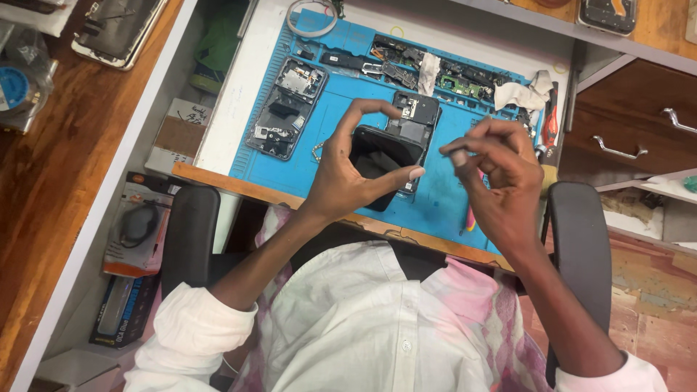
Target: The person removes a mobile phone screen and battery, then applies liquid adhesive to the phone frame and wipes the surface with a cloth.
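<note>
Two hands work over the blue mat (450, 196) on the table. Your left hand (348, 181) holds the opened phone (388, 149): thumb under its lower right edge, index finger arched over the top. Its long axis runs from near your chest up and to the right. Your right hand (501, 181) hovers just right of the phone, apart from it, fingers (465, 149) pinched narrow; I cannot tell whether they hold something small. The left hand is nearer.
</note>
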